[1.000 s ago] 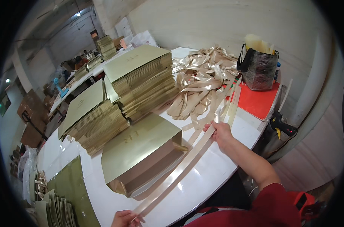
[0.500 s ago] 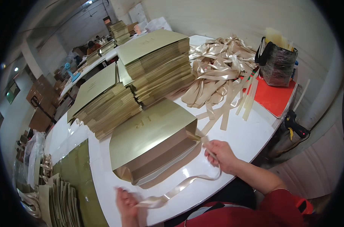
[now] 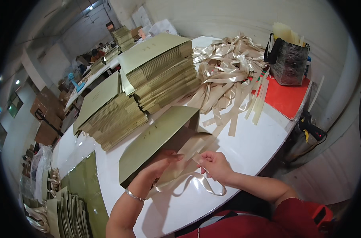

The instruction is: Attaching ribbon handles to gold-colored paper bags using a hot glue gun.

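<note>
A gold paper bag (image 3: 158, 141) lies on its side on the white table, its mouth toward me and its upper panel raised. My left hand (image 3: 164, 162) reaches into the mouth, fingers closed at the pale inner wall, thumb pointing right; its fingertips are partly hidden. Just right of it, my right hand (image 3: 215, 164) pinches the end of a shiny beige ribbon (image 3: 206, 183) against the bag's edge. From there the ribbon loops down over the table and back beneath my left wrist.
Two tall stacks of flat gold bags (image 3: 160, 75) stand behind. A heap of beige ribbons (image 3: 228, 75) spreads at the back right, with pale glue sticks (image 3: 260, 99) beside a red sheet (image 3: 285, 97) and a dark container (image 3: 288, 63). A glue gun (image 3: 310, 129) hangs at the table's right edge.
My left hand has moved from the near left up into the bag's mouth. The upper panel has tilted up, and my right hand has shifted slightly left with the ribbon.
</note>
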{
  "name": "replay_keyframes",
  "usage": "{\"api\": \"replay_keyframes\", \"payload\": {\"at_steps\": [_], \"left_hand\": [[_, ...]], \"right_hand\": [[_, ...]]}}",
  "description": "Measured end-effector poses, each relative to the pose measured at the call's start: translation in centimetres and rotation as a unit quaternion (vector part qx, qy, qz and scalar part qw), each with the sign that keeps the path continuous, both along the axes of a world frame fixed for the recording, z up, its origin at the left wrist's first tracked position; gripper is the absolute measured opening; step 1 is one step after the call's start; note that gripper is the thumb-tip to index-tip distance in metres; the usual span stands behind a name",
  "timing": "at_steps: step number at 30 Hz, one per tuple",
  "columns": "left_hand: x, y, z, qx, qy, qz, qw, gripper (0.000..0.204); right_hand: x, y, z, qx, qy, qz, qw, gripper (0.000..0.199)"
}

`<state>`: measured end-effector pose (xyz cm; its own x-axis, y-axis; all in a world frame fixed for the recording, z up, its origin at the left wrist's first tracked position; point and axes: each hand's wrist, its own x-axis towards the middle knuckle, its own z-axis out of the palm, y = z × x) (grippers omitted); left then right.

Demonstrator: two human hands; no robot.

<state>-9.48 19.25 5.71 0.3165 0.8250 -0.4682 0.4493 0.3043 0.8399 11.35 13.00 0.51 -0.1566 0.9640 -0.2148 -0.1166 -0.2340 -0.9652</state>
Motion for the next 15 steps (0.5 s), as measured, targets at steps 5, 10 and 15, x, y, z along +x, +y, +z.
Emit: {"api": "replay_keyframes", "payload": {"at_steps": [5,10,15], "left_hand": [[0.3,-0.4,1.6,-0.089,-0.108,0.052,0.989,0.037],[0.7,-0.5,1.3,-0.026,-0.109,0.070,0.991,0.039],[1.4,-1.4,0.7,0.023,-0.111,0.115,0.987,0.038]], "right_hand": [[-1.7,0.5,-0.1,0.093,-0.047,-0.070,0.992,0.026],[-3.1,0.3,0.0,0.109,-0.021,-0.123,0.986,0.026],[-3.3,0.0,1.4,0.023,0.040,-0.117,0.992,0.027]]}}
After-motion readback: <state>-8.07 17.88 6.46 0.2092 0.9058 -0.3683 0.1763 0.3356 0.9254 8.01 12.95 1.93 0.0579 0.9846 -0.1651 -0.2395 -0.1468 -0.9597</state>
